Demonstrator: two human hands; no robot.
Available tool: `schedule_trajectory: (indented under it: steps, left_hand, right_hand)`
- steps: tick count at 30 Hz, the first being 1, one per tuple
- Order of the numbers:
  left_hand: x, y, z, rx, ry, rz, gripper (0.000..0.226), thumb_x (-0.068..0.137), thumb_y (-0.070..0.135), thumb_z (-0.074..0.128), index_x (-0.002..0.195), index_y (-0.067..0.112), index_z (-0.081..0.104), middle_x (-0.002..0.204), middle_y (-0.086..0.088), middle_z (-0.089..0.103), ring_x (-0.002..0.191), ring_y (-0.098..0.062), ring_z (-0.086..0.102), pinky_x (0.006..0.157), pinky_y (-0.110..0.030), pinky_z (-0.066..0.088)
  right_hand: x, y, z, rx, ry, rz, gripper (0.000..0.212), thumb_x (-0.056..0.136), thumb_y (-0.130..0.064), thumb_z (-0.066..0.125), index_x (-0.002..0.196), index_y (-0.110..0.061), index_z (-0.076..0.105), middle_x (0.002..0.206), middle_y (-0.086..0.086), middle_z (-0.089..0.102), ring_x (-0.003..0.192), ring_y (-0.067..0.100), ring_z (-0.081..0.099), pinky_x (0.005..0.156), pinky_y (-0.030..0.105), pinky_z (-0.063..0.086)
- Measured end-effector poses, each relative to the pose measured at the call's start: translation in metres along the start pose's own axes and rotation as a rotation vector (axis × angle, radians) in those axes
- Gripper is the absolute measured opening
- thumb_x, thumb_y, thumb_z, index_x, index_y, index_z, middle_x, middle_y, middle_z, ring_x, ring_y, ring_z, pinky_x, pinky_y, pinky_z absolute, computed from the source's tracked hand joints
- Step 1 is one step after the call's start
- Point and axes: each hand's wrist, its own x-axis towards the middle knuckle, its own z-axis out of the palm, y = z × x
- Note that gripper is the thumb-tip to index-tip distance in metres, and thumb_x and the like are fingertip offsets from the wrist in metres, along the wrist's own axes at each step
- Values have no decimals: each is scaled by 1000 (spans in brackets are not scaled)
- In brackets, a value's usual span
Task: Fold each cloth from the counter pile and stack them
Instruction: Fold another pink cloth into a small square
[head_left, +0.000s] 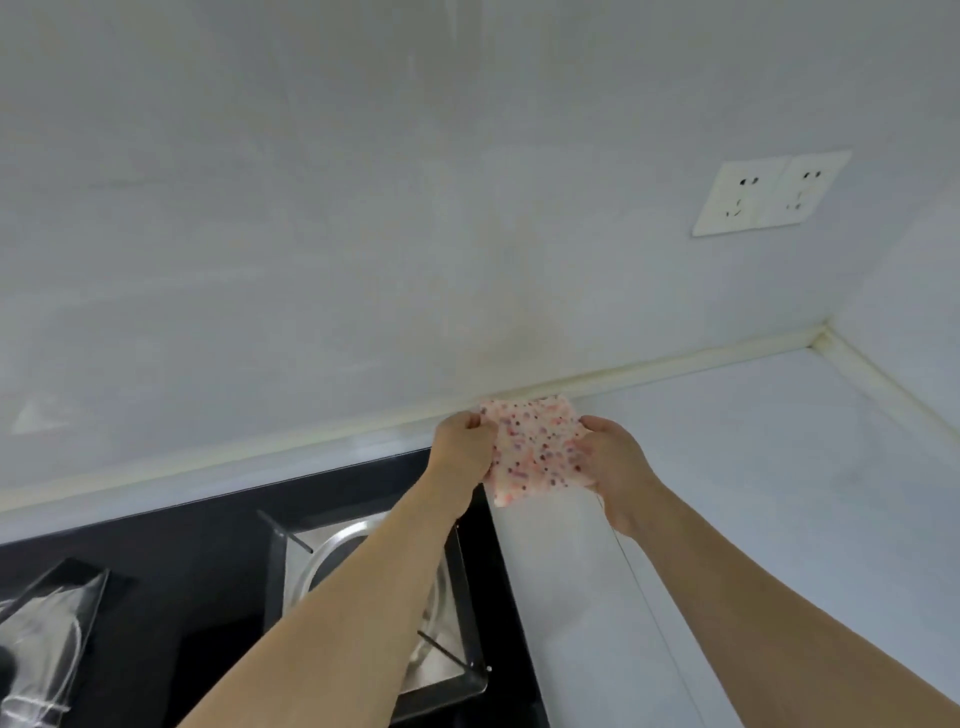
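Observation:
A small white cloth (535, 447) with red and purple dots is held up between both hands, near the back of the white counter (779, 493). It looks folded into a small rectangle. My left hand (465, 441) grips its left edge with curled fingers. My right hand (613, 462) grips its right edge, thumb over the fabric. The cloth's lower corner hangs just above the counter beside the stove. No pile or stack of cloths is in view.
A black gas stove (208, 571) with a metal burner pan (363, 551) lies under my left forearm. A plastic-wrapped item (41, 639) sits at bottom left. Two wall sockets (769, 195) are on the grey wall. The counter meets a corner at right.

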Motion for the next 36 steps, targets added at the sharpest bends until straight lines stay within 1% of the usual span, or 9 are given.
schedule_trajectory:
  steps: [6,8,10,13,16,20,25,31,36]
  left_hand:
    - [58,14,28,85,52,37,17,91,8,48,77,16,45,77,-10,44,68,-21,42,64,-32,41]
    - [72,12,36,108,60,20,16,90,8,48,77,16,46,78,-10,45,70,-21,42,64,-31,41]
    - [81,8,42,161,69,-6,17,91,12,49,75,19,48,80,-10,52,71,-22,48,68,-31,48]
    - [75,6,45,283,80,6,10,91,16,44,98,19,52,85,-1,58,71,-18,53,58,-24,44]
    - [55,0,43,301,97,59,38,94,14,40,130,12,49,91,4,55,64,-7,50,47,-17,37]
    - [19,-11,30,300,112,113,35,97,14,39,131,16,49,110,2,58,76,-7,54,62,-20,41]
    - [-21,-33,11,366,178,195,18,95,11,39,104,19,53,105,2,56,86,-15,52,72,-24,41]
    - [-59,-44,-19,676,187,414,38,99,19,42,136,13,48,136,-2,50,124,-20,45,102,-32,40]
    - [-87,-59,-61,822,279,552,38,99,23,43,135,13,48,134,-4,52,122,-22,46,105,-35,40]
  right_hand:
    - [64,2,-9,25,52,47,40,88,10,31,79,-17,59,82,4,64,74,18,59,66,26,46]
    - [82,4,-11,9,56,58,35,90,7,32,99,-14,59,93,2,63,82,18,57,70,27,44]
    - [94,9,-13,-27,40,64,47,92,2,35,135,-14,46,123,4,55,100,18,50,83,29,36]
    - [99,17,-18,-133,85,78,59,93,-4,37,150,-16,25,144,8,41,110,24,49,90,32,35]
    - [86,24,-24,-145,95,82,50,95,-6,42,144,-7,30,136,18,45,98,30,54,65,23,41]
    - [65,26,-21,-290,59,121,56,93,-12,41,147,-11,27,147,12,38,129,32,43,92,33,38]
    - [30,45,-11,-508,90,-21,65,71,-41,39,133,-22,44,132,10,54,114,33,54,97,50,46]
    - [-41,50,13,-666,83,-288,53,88,-6,47,140,-10,37,140,11,44,123,30,45,100,40,38]
    - [-69,54,42,-756,56,-494,50,88,-5,50,137,-10,40,136,9,48,121,25,46,102,38,39]
